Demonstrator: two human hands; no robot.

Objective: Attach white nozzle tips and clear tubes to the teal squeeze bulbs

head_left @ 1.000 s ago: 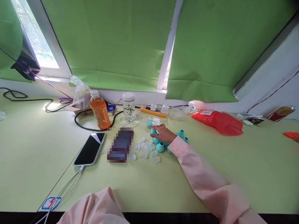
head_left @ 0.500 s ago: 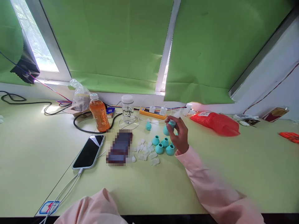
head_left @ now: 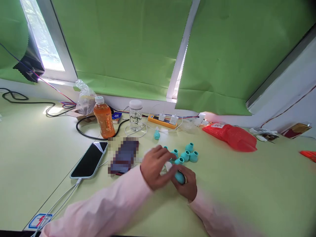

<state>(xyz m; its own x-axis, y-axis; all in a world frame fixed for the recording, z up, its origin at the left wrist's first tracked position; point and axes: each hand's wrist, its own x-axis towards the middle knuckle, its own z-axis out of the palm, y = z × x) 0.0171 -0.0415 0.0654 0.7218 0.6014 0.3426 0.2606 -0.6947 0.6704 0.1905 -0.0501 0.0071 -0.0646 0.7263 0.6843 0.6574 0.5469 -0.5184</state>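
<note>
So both hands are close together over the near middle of the worktop [head_left: 247,187]. The right hand [head_left: 186,182] is wrapped around a teal bulb-shaped bottle [head_left: 180,177], which lies tilted in the grip. The left hand [head_left: 156,166] comes in from the left, palm down, thumb reaching right up to that bottle and forefinger stretched above it. There's a whitish translucent piece [head_left: 168,165] between the two, but I honestly can't tell which hand has it, or whether the left is pinching anything at all.

Just beyond the hands is a bunch of standing teal bottles [head_left: 189,147], necks up with dark openings, a couple partly hidden behind the left fingers. Another one, a teal bottle with a pale tip [head_left: 157,135], stands on its own farther back, near the yellow power strip [head_left: 162,122].

Over on the left there's a black-screened phone [head_left: 89,160] with a white cable plugged in, and next to it a pixelated dark slab [head_left: 124,156]. Behind those you've got an orange drink bottle [head_left: 104,119] and a clear white-lidded jar [head_left: 135,116]. Far right: a red plastic bag [head_left: 229,135].
</note>
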